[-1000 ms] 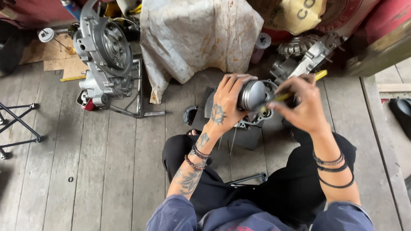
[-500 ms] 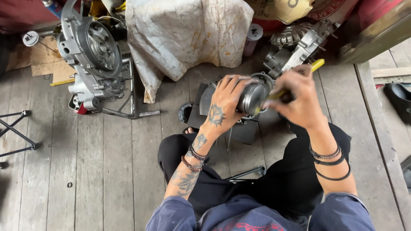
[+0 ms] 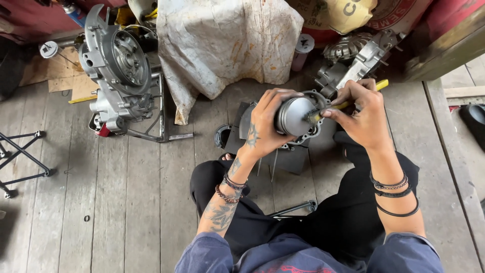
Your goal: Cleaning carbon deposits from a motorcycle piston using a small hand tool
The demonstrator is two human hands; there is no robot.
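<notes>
My left hand [image 3: 266,124] grips a grey metal piston [image 3: 295,116], held sideways above my lap. My right hand [image 3: 359,114] holds a thin yellow-handled tool [image 3: 376,87] whose tip rests against the piston's side. Beneath the piston lies a dark metal engine part with a round gasket-like rim [image 3: 308,136] on the wooden floor. I sit cross-legged in black trousers, with bracelets on both wrists.
An engine crankcase [image 3: 118,71] stands on a metal stand at the left. A dirty white sack [image 3: 227,40] leans at the back. More engine castings [image 3: 353,58] lie at the back right. A folding black frame [image 3: 20,156] sits far left. A black rod [image 3: 295,208] rests on my leg.
The view has shifted slightly, and both hands with the piston now sit a bit lower and more central. My right hand keeps working the tool against the piston.
</notes>
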